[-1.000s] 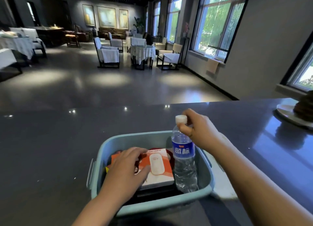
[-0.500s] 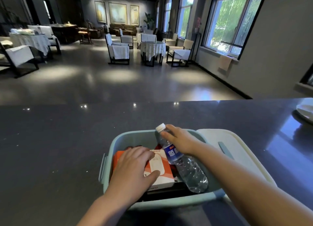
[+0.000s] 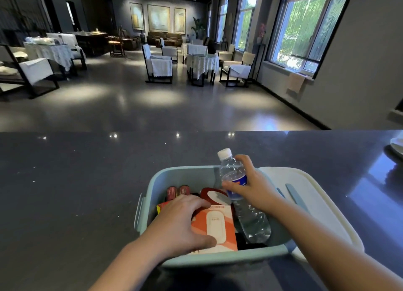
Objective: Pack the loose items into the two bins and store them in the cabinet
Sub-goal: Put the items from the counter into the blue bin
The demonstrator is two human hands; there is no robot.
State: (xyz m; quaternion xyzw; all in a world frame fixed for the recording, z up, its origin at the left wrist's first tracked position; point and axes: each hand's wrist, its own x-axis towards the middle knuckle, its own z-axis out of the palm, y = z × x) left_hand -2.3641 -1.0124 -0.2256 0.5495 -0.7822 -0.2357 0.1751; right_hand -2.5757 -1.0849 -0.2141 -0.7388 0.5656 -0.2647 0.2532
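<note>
A light blue bin (image 3: 187, 175) sits on the dark counter (image 3: 76, 181) in front of me. Inside it lie an orange and white box (image 3: 220, 227), a red round item (image 3: 210, 196) and small red cans (image 3: 177, 191). My left hand (image 3: 178, 227) grips the left side of the orange box, thumb on its near edge. My right hand (image 3: 253, 186) holds a clear water bottle (image 3: 250, 216) by its blue label; the bottle leans in the bin's right side, white cap pointing up and away.
A white lid (image 3: 316, 205) with a blue handle lies on the counter, right of the bin and touching it. A white plate (image 3: 398, 143) sits at the far right edge. Beyond the counter is a room with chairs and tables.
The bottle has gone from upright to leaning in the bin's right side. My right hand slid from the cap down to the label. My left hand shifted slightly on the orange box.
</note>
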